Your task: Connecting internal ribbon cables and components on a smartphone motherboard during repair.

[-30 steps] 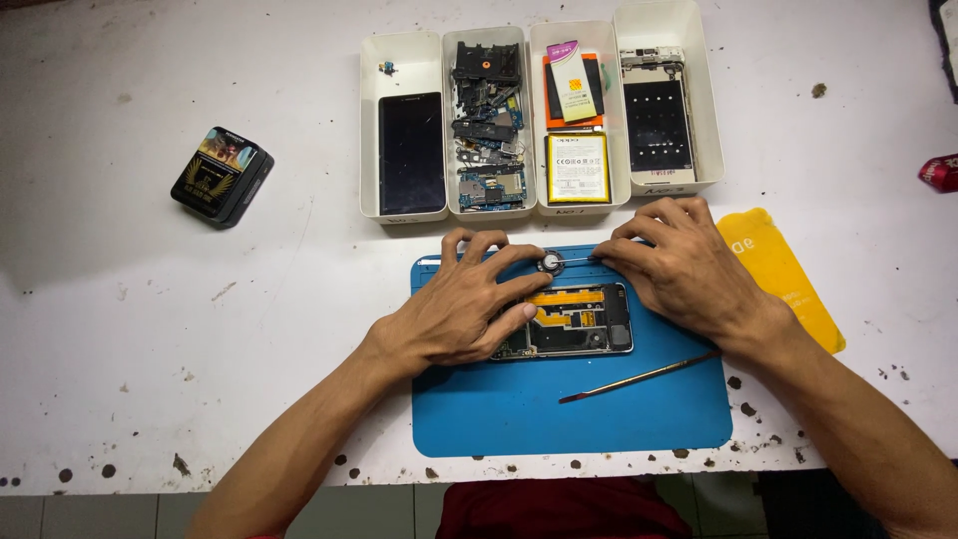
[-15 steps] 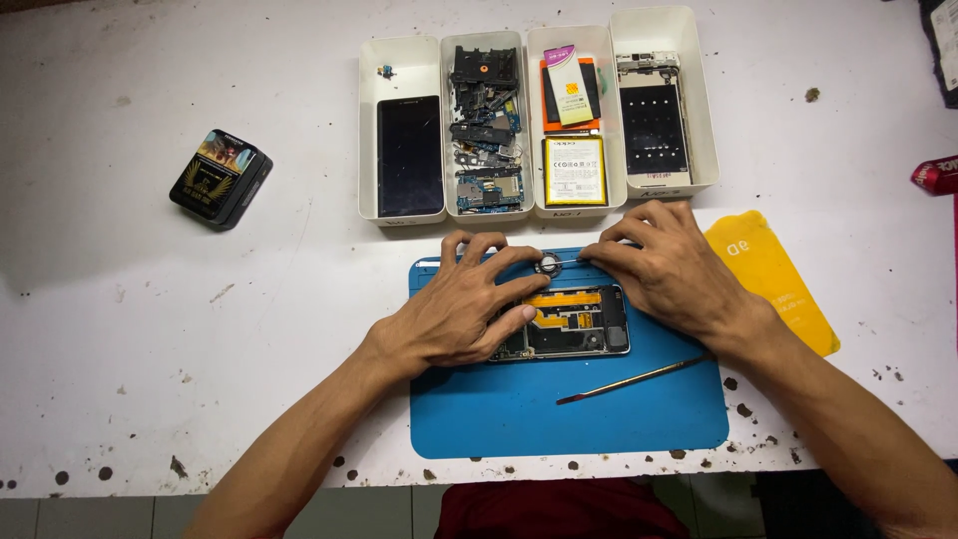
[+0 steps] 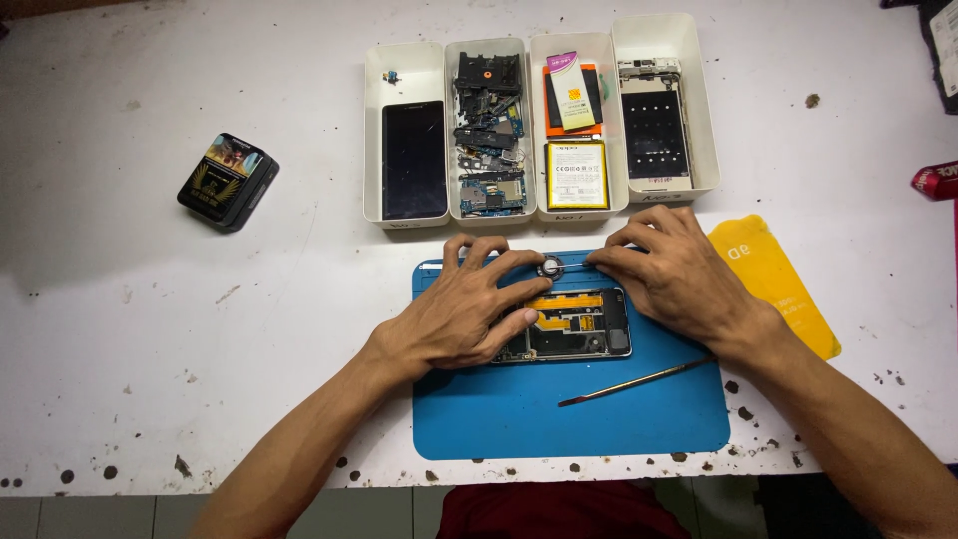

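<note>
On the blue mat (image 3: 559,419), the left hand (image 3: 461,321) lies flat, fingers spread, pinning the opened phone (image 3: 579,324). Just above the phone, the right hand (image 3: 679,279) pinches a thin tool (image 3: 577,265) at the small round part (image 3: 550,267). Best done with steady downward pressure and gentle strokes.

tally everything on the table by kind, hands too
hands: 2, left and right
white trays: 4
opened phone: 1
blue mat: 1
small round part: 1
thin tool: 1
yellow sheet: 1
black box: 1
total: 12
</note>
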